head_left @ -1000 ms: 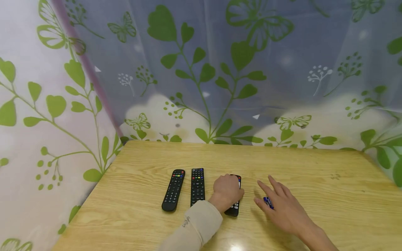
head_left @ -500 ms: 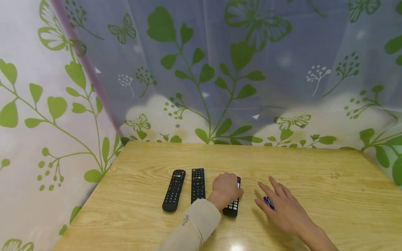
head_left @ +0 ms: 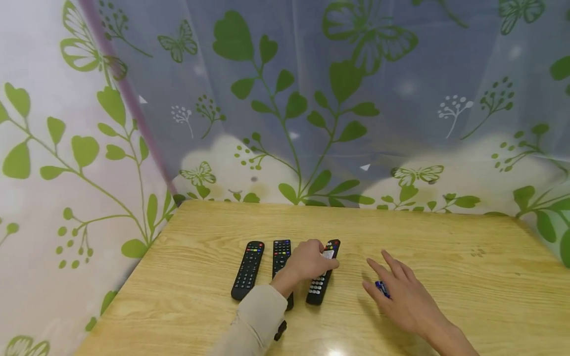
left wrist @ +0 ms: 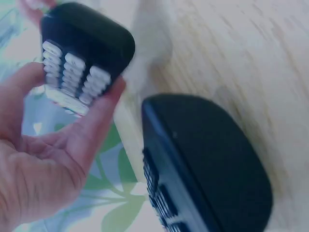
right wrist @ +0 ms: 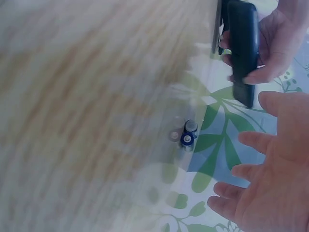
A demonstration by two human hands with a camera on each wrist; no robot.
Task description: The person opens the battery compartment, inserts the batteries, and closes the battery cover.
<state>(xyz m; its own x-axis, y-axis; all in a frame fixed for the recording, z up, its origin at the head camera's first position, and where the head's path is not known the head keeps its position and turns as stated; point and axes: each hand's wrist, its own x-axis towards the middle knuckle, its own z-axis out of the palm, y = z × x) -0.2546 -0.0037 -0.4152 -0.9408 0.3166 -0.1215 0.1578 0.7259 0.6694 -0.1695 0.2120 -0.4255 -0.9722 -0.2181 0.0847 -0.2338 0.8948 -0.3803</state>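
In the head view my left hand [head_left: 307, 259] grips a black remote control [head_left: 317, 289] by its sides, thumb on the right edge, and covers part of its buttons. Raised off the table, the same remote [left wrist: 87, 38] shows its white number keys in the left wrist view. Its dark back faces the right wrist view. My right hand [head_left: 407, 296], fingers spread and holding nothing, hovers over two blue batteries [head_left: 382, 289] and partly hides them from above. Those batteries [right wrist: 189, 134] stand close together on the table in the right wrist view.
A black remote [head_left: 247, 271] lies at the left of the wooden table [head_left: 187, 296]. Beside it, a second remote [head_left: 281, 252] is partly covered by my left forearm. Behind the table's far edge hangs a curtain [head_left: 401, 123] with green leaves and butterflies.
My left hand has moved left with the remote, which has come up from the table and now tilts with its top to the right. The right hand has stayed in place.
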